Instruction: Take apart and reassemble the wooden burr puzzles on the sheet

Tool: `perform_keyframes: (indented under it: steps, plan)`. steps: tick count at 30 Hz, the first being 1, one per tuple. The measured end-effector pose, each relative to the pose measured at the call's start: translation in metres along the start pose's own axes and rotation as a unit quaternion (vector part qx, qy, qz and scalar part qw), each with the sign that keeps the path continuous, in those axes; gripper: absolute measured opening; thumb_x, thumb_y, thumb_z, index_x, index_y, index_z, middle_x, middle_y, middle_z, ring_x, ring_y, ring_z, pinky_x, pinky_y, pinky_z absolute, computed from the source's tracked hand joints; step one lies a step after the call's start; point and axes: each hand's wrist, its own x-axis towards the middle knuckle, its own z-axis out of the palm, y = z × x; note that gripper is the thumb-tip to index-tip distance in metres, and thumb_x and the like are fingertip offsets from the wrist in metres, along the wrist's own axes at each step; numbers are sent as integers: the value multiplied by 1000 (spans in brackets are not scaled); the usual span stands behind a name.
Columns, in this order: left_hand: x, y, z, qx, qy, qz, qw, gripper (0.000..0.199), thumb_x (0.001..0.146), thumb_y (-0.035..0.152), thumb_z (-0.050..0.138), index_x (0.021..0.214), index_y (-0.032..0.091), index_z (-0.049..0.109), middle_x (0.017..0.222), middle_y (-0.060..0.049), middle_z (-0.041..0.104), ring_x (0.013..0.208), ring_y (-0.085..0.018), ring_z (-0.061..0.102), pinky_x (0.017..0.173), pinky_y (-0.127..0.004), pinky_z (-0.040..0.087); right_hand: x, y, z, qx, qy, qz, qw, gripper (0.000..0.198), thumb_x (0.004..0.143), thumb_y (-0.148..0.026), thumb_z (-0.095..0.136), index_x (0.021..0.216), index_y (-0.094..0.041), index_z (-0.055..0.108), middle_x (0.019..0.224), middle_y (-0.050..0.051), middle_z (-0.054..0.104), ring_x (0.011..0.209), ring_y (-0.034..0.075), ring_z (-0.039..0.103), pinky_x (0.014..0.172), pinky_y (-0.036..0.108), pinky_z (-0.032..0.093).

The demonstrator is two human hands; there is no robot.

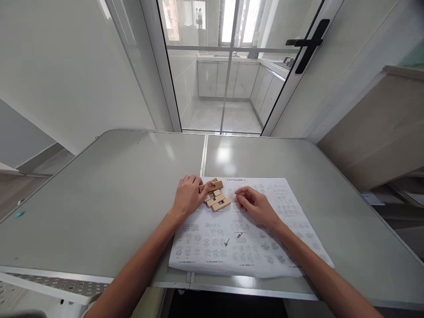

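Grey and glossy, the counter [132, 181], seamed down the middle, before a glass door [231, 49] with a black handle [309, 47], white cupboards [241, 79] beyond. On top, a printed paper sheet [228, 236], with wooden blocks [214, 201] near its upper left edge. Left hand [189, 194] closed on the blocks, thumb against them; right hand [255, 205] just beside, loosely curled, nothing visible in its grasp.
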Motion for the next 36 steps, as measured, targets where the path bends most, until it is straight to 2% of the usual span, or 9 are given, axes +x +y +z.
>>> perform_keyframes:
  steps: [8, 18, 21, 24, 26, 28, 36]
  plan:
    - [0, -3, 3, -22, -8, -17, 1000, 36, 106, 47, 49, 81, 23, 61, 86, -7, 71, 82, -27, 63, 84, -44, 45, 0, 1, 1, -1, -2, -3, 1000, 21, 99, -44, 60, 103, -24, 65, 86, 4, 72, 68, 19, 63, 64, 34, 51]
    - [3, 6, -8, -38, -56, -64, 996, 43, 105, 53, 47, 84, 21, 66, 92, -7, 75, 91, -28, 66, 91, -45, 44, -5, -4, 4, -83, 7, -55, 995, 18, 103, -37, 55, 105, -23, 66, 87, 4, 72, 72, 19, 64, 64, 33, 52]
    - [3, 7, -9, -29, -61, -69, 995, 43, 105, 52, 47, 83, 21, 67, 92, -8, 75, 91, -28, 65, 92, -45, 44, -9, -5, 8, -143, 8, -117, 983, 15, 103, -34, 57, 110, -24, 65, 101, 7, 72, 75, 18, 64, 63, 32, 54]
    - [2, 9, -9, -35, -61, -71, 995, 45, 105, 53, 47, 83, 20, 68, 93, -8, 76, 93, -28, 66, 93, -46, 44, -12, -3, 12, -213, -17, -190, 958, 17, 102, -32, 62, 117, -26, 63, 115, 9, 68, 76, 18, 64, 65, 34, 56]
    - [1, 10, -9, -46, -61, -74, 994, 46, 105, 54, 47, 83, 20, 69, 92, -8, 76, 94, -28, 66, 94, -47, 44, -13, -2, 13, -250, -33, -215, 943, 20, 103, -31, 62, 123, -27, 62, 121, 9, 65, 73, 16, 64, 66, 34, 56]
    - [1, 12, -9, -51, -64, -72, 994, 47, 105, 54, 48, 82, 20, 69, 91, -8, 76, 92, -27, 66, 94, -47, 44, -13, -1, 14, -269, -37, -225, 936, 21, 104, -31, 62, 124, -27, 61, 124, 9, 64, 71, 15, 64, 68, 35, 58]
    - [-1, 18, -7, -58, -74, -34, 995, 39, 105, 46, 51, 85, 19, 69, 94, -9, 75, 91, -26, 66, 91, -44, 46, -13, 1, 14, -277, -26, -229, 933, 17, 104, -36, 66, 117, -26, 62, 123, 9, 64, 74, 16, 69, 73, 37, 61]
